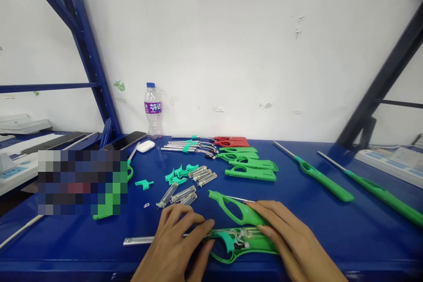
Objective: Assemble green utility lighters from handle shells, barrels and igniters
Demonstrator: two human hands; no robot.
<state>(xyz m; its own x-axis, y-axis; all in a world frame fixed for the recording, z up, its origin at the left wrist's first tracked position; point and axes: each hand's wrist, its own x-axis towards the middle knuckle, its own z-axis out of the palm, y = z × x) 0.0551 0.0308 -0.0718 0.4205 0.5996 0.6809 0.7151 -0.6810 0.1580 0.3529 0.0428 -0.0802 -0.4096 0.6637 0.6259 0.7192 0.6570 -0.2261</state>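
Note:
An open green lighter half-shell (246, 243) with wires and a clear tube inside lies at the near edge of the blue table (330, 229). Its metal nozzle tube (139, 241) sticks out to the left. My left hand (180, 242) rests on the tube and the shell's left end, fingers curled down on them. My right hand (294, 238) presses its fingers on the shell's right end. A second green handle shell (236, 209) lies just behind, touching my right fingers.
Further back lie green handle shells (251, 165), red shells (231, 141), metal tubes (188, 146), clear gas tanks (183, 194) and small green triggers (178, 174). Two assembled green lighters (317, 176) lie at right. A bottle (153, 110), a phone (127, 140) and an earbud case (146, 146) stand at back left.

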